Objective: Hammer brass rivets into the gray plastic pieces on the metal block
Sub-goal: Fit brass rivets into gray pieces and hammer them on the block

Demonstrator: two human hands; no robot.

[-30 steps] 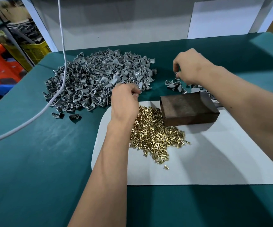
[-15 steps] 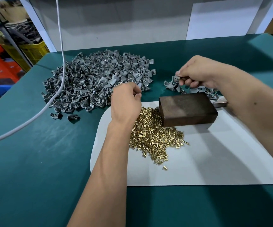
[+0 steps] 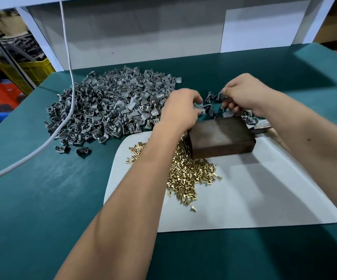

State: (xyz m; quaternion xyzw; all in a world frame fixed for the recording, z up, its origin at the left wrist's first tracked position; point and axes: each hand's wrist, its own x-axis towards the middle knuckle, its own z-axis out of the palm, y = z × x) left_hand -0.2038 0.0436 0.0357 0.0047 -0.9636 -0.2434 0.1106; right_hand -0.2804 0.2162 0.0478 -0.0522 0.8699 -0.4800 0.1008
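Gray plastic pieces [image 3: 199,107] sit pinched in both hands' curled fingers [image 3: 227,92] behind the metal block [image 3: 221,136].

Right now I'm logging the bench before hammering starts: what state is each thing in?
Left hand: fingers curled, pinching a small gray piece.
Right hand: fingers curled round a gray piece.
Metal block: lying flat on the white mat, top bare.
Rivets: loose heap on the mat, against the block.
Gray pieces: big loose pile on the green table.
Cord: hanging, draped over the pile.
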